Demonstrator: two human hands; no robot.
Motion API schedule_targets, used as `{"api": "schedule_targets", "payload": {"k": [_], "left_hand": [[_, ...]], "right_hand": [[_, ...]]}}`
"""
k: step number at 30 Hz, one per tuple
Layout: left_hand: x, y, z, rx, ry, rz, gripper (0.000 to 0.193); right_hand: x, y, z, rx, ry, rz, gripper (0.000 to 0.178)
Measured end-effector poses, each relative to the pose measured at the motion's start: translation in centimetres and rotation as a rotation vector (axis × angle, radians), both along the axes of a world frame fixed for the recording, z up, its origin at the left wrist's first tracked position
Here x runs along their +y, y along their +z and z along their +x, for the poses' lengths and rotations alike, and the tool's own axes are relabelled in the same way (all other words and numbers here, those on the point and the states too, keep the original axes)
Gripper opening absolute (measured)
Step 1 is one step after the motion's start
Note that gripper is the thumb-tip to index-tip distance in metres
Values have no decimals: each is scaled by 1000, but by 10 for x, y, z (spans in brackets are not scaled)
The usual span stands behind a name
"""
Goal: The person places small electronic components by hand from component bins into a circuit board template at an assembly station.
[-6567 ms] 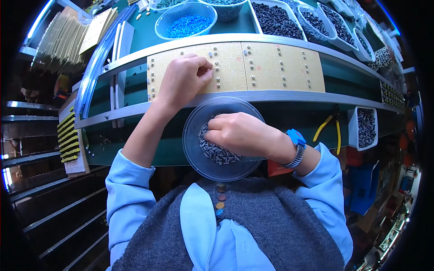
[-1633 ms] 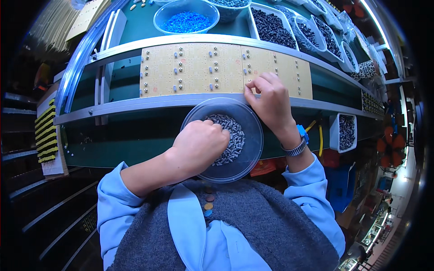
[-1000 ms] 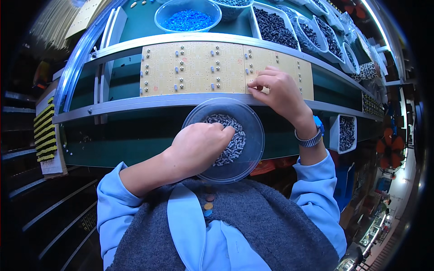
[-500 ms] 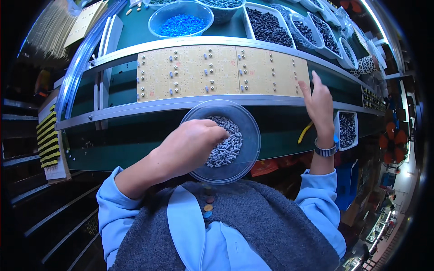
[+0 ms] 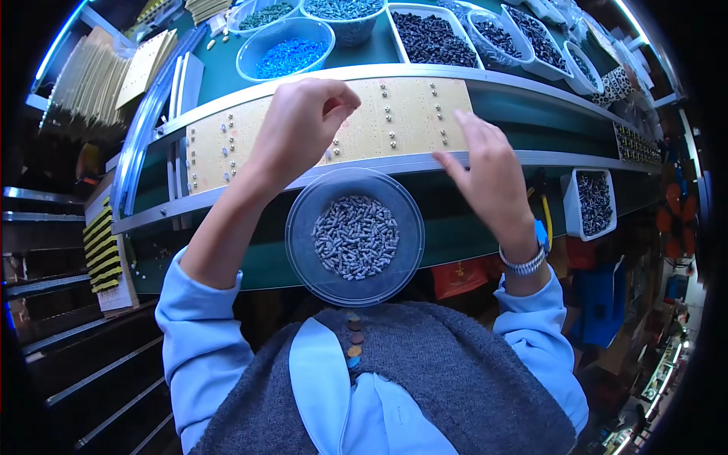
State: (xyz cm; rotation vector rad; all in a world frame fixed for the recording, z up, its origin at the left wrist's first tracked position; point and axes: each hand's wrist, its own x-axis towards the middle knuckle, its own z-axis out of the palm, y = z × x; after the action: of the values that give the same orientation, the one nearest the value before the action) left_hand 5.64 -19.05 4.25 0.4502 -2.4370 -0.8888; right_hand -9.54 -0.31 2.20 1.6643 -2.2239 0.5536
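Note:
My left hand (image 5: 297, 125) is over the tan circuit boards (image 5: 413, 114), its thumb and fingers curled together in a pinch; what they hold, if anything, is hidden. My right hand (image 5: 493, 178) hovers by the boards' right end, fingers stretched out and thumb apart, with nothing in it. Small round metal parts and grey cylindrical parts stand in rows on the boards, partly covered by my left hand. Close to my body is a clear round plastic bowl (image 5: 297, 258) with many small grey cylindrical parts (image 5: 355, 236) in it.
Metal rails (image 5: 447, 161) run along both long sides of the boards. Behind them stand a bowl of blue parts (image 5: 292, 59) and a white tray of black parts (image 5: 432, 42). At right are a white tray of small parts (image 5: 595, 203) and a yellow-handled tool (image 5: 547, 216).
My left hand has gone from inside the bowl up and forward over the boards. The boards sit further left between the rails. My right hand has come left and nearer.

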Motion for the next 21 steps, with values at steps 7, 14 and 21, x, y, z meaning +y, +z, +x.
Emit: {"api": "schedule_targets", "payload": {"k": [7, 14, 21], "left_hand": [[-9, -24, -42, -56, 90, -15, 12], [-10, -32, -46, -91, 124, -82, 13], [-9, -28, -50, -124, 125, -82, 13]], "right_hand": [[-23, 5, 81, -280, 707, 648, 17], [-31, -4, 82, -282, 812, 574, 11], [-35, -6, 82, -233, 889, 603, 10]]}}
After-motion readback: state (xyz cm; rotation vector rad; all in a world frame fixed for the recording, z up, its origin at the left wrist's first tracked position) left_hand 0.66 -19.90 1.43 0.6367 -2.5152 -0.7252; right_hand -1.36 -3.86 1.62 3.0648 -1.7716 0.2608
